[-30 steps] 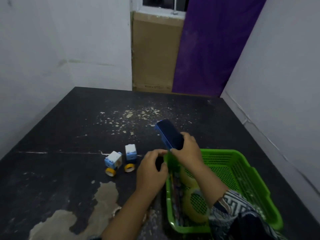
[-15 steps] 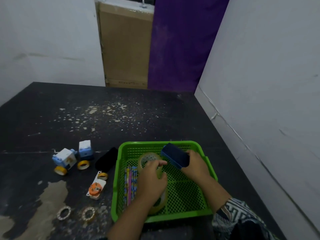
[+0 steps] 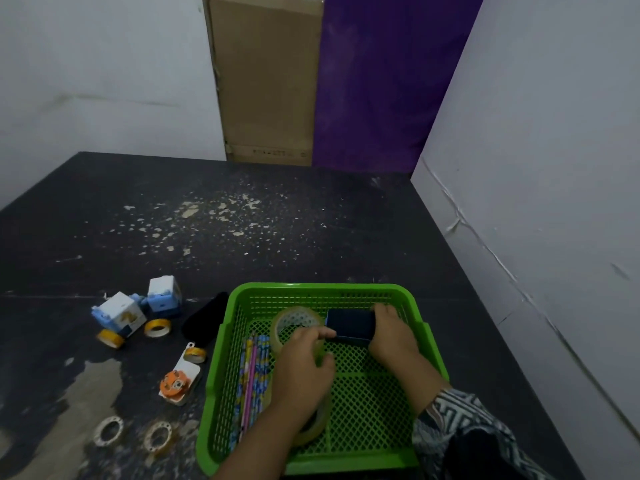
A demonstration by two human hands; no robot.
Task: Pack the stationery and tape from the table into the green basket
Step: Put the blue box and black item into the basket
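Gripping blue box [image 3: 349,328] in green basket [image 3: 325,287]: right hand [image 3: 391,337] fingers [image 3: 382,311]; left hand [image 3: 304,368] unclear.

I see the right hand [image 3: 391,336] gripping a dark blue box [image 3: 350,325] in the green basket [image 3: 322,289], the left hand [image 3: 304,368] touching its far end, pencils [image 3: 252,375] left of that hand.

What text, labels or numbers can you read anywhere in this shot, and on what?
Nothing is legible.
Cardboard panel: dark printed line near its bottom edge, too blurred to read.
White-and-blue box: yellow mark on one face, too blurred to read.
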